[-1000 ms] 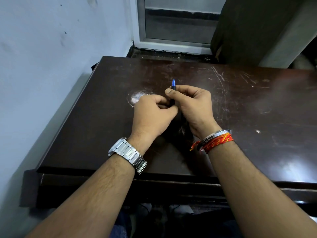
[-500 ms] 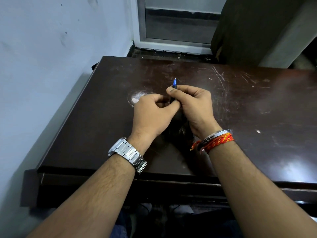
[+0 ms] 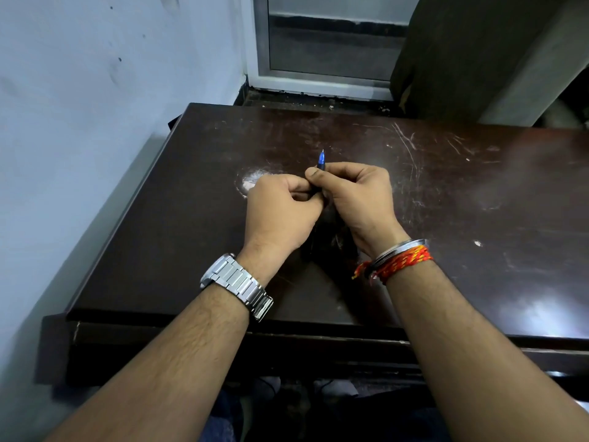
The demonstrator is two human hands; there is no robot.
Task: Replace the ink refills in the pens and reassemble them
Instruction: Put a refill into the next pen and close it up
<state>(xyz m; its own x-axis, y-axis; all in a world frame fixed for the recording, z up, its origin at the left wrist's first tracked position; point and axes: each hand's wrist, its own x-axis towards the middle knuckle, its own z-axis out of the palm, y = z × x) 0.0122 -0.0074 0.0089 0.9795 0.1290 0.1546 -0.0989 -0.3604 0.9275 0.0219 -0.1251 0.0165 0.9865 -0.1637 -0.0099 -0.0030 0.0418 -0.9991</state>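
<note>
Head view, looking down over a dark brown counter [image 3: 446, 193], scratched and scuffed, with a pale worn patch [image 3: 251, 183] near its middle. Both hands raised just above the counter at its centre, pressed close together, knuckles nearly touching. Right hand [image 3: 357, 199] curled shut round a pen [image 3: 321, 162], thumb and forefinger pinching the dark barrel near its upper end. Pen held roughly upright, tilted slightly away, blue tip section and fine metal point poking out above the fingers; rest of the barrel hidden inside the two fists. Left hand [image 3: 280, 212] also curled closed, fingertips folded in against the lower part of the pen beside the right thumb; cannot tell exactly what it grips, since the fingers cover it. Steel watch [image 3: 237, 283] on the left wrist. Metal bangle [image 3: 398, 250] and red-orange thread [image 3: 404, 263] on the right wrist. Dark, blurred shape [image 3: 328, 240] on the counter beneath and between the wrists, too shadowed to identify. Pale blue wall [image 3: 95, 106] along the left edge of the counter, window frame [image 3: 318, 81] beyond the far edge, dark curtain [image 3: 471, 52] hanging at the right. Bare forearms reaching in from the bottom corners, crossing the near edge of the counter.
</note>
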